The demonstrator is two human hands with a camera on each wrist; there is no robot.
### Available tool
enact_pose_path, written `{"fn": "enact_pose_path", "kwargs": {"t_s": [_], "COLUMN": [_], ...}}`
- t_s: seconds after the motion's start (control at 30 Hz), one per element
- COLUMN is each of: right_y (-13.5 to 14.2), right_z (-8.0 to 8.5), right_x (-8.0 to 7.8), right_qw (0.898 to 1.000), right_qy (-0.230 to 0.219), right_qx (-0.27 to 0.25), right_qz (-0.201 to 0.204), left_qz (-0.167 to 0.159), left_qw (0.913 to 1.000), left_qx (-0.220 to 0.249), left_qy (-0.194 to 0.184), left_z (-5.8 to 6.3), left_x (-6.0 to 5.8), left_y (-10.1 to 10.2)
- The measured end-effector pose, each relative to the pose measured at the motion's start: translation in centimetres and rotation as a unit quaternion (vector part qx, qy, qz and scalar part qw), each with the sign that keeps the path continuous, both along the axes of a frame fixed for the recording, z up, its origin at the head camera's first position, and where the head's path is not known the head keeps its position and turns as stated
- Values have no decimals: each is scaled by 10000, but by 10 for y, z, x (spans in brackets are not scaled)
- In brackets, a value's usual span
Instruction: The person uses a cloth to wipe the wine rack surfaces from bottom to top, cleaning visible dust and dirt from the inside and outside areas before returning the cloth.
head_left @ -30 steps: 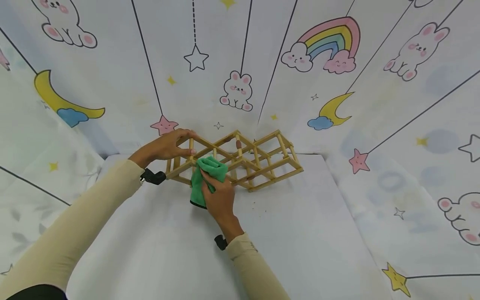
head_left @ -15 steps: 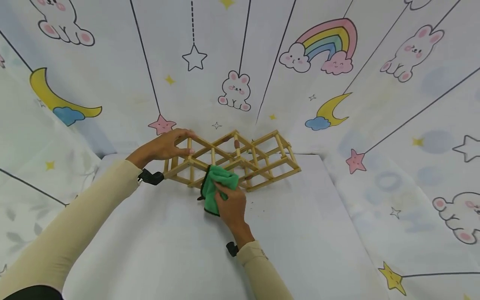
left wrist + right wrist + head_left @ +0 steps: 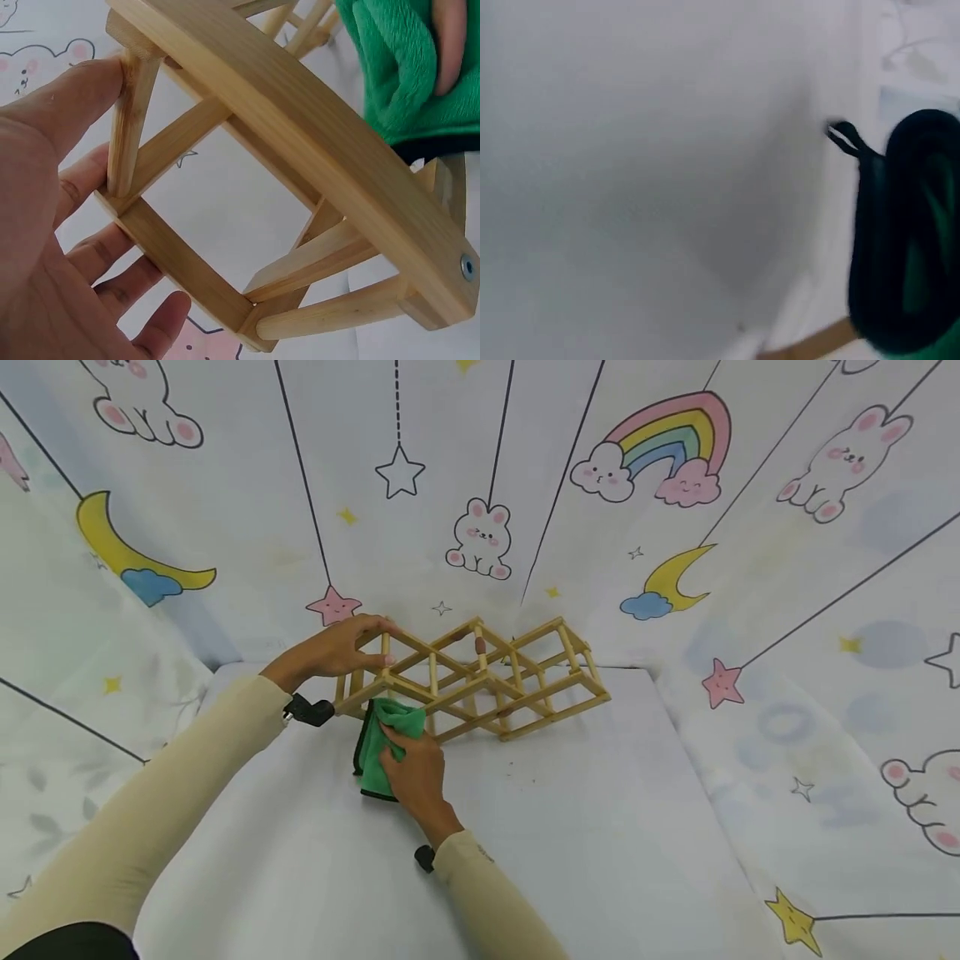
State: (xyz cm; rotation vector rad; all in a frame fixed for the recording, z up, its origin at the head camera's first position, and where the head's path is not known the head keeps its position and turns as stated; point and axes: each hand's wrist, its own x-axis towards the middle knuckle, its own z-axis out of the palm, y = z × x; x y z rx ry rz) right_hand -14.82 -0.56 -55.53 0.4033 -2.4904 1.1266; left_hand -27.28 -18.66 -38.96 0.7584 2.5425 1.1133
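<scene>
A pale wooden folding lattice rack [image 3: 483, 681] stands at the back of the white table. My left hand [image 3: 326, 650] holds its upper left end; in the left wrist view, the thumb lies against a short post of the rack [image 3: 300, 120] and the fingers reach round the far side. Bunched in my right hand [image 3: 418, 775] is a green cloth [image 3: 372, 760] with a dark hem, pressed at the front left of the rack's lower slats. The right wrist view is blurred and shows the folded cloth [image 3: 876, 255] with its small loop; the right fingers are hidden there.
The white tabletop [image 3: 585, 827] spreads in front of the rack, with several tiny dark specks [image 3: 512, 770] on it. Behind and at both sides hangs a wall sheet [image 3: 585, 552] printed with rabbits, stars and moons, close to the rack's back.
The right hand and cloth first went right and down along the rack's front, then swept back left, ending further left and lower than at first. The left hand and rack stayed in place.
</scene>
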Motion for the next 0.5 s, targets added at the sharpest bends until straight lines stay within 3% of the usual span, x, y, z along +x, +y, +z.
{"fn": "enact_pose_path", "kwargs": {"t_s": [0.07, 0.17, 0.27, 0.33, 0.4, 0.5], "right_y": [1, 0, 3, 10, 22, 40], "right_z": [2, 5, 3, 1, -1, -1], "right_x": [3, 6, 8, 10, 14, 17], "right_qw": [9996, 9977, 9961, 9962, 9978, 9920], "right_qy": [192, 569, 427, 146, 222, 1239], "right_qx": [77, 364, 712, 823, 624, -165], "right_qz": [-193, 55, 296, 232, 68, -187], "left_qz": [-21, -35, 1, 35, 78, 162], "left_qw": [10000, 10000, 10000, 10000, 10000, 9998], "left_qx": [16, 69, 43, 32, 44, 94], "left_qy": [13, 34, 11, -3, -34, 51], "left_z": [-1, -2, -4, -5, -6, -8], "left_x": [0, 0, 0, 0, 2, 6], "left_y": [3, 5, 6, 7, 9, 10]}}
